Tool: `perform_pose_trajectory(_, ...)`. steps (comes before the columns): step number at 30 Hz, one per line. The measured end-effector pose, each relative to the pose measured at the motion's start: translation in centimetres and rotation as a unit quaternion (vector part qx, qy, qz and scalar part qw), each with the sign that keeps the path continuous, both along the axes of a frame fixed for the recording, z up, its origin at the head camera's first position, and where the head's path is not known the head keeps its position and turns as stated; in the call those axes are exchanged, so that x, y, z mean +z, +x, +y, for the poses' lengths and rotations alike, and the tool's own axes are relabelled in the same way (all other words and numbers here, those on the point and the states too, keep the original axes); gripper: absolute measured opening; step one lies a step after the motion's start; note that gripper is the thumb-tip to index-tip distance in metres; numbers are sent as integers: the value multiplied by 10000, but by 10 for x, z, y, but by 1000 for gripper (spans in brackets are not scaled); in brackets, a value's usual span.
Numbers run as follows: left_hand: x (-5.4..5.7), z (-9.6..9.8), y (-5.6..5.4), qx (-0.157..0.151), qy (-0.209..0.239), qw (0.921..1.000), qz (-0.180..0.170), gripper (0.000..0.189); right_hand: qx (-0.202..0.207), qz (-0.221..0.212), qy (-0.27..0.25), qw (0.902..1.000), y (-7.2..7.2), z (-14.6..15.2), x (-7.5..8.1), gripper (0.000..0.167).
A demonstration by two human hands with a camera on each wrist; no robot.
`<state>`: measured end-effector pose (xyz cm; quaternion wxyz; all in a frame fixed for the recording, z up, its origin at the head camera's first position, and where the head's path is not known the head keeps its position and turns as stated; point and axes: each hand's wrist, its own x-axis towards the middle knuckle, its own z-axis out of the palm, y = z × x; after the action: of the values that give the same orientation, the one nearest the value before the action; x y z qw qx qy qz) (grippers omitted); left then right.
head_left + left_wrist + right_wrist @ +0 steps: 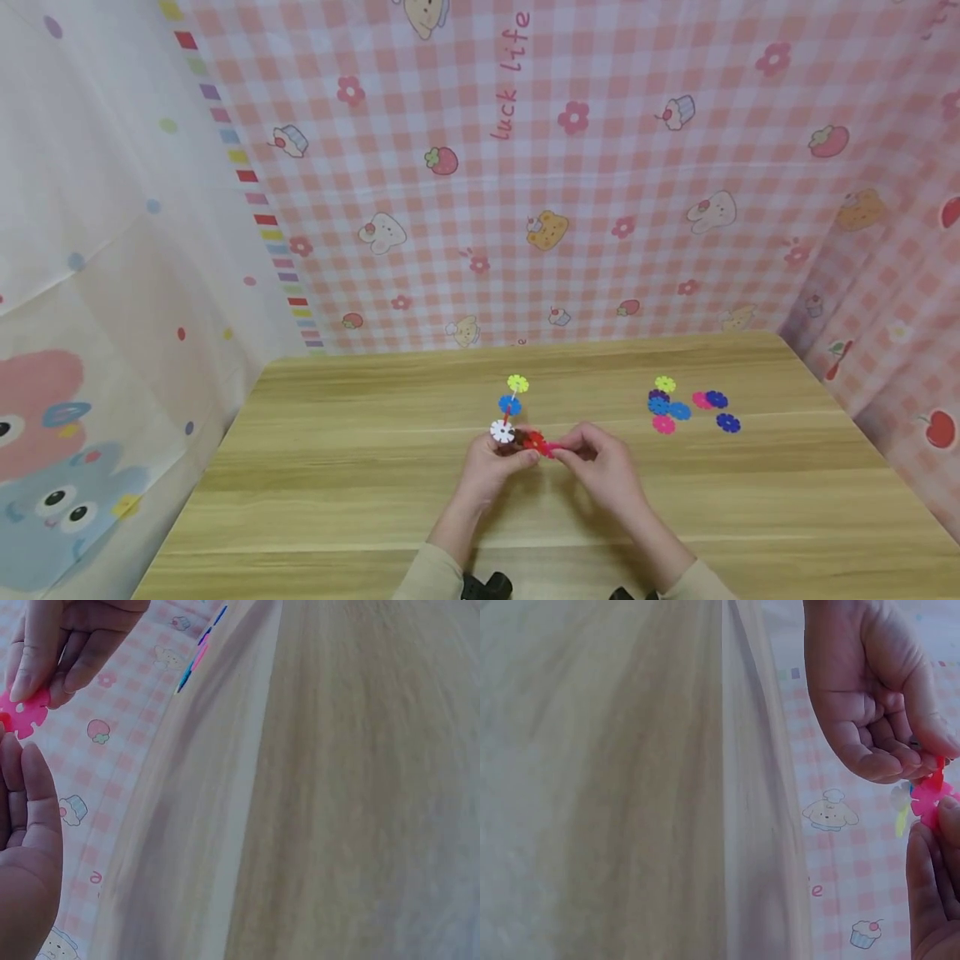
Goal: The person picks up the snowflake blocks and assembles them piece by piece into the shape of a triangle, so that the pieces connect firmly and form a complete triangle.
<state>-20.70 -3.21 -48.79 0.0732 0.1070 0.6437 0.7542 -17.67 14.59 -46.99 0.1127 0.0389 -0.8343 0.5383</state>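
A chain of notched plastic snowflake discs is held between both hands above the table. Its far end has a yellow disc (517, 383), then a blue disc (510, 405) and a white disc (502, 431). My left hand (486, 473) grips the near part by a red disc (534, 442), thumb on top. Thumb and fingers of my right hand (604, 468) pinch a pink disc (928, 799) that meets the red one. In the left wrist view, the right fingers hold this pink disc (28, 714) by its edge. Fingers partly hide the dark piece beside the white disc.
On the right of the wooden table (337, 483) lie several loose discs, among them a yellow disc (664, 384), a pink disc (663, 425) and a dark blue disc (728, 423). A pink checked cloth (525, 183) hangs behind the table's far edge.
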Motion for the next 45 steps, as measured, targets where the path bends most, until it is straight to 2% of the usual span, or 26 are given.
perform_pose_trajectory(6, 0, 2, 0, 20, -20, 10000, 62, 33, -34, 197, -101, 9997, -1, 0, -3, 16)
perform_pose_trajectory(15, -1, 1, -2, -46, -171, 9995, 243, 32, 34, -178, -333, 9993, -2, 1, -3, 12)
perform_pose_trajectory(25, -3, 0, -3, 47, -375, 9992, 133, 34, 253, -436, -569, 9971, -4, 6, -6, 9)
perform_pose_trajectory(33, -6, 2, -2, -50, -357, 9989, 297, 34, 111, -173, -158, 9997, -4, 5, -2, 6)
perform_pose_trajectory(41, -5, 6, -2, 197, -81, 9996, 196, 34, 264, 35, -193, 9995, -5, 3, -1, 11)
perform_pose_trajectory(45, -4, 6, -2, 260, -99, 9994, 228, 33, 453, 14, -221, 9987, -6, 8, -3, 10)
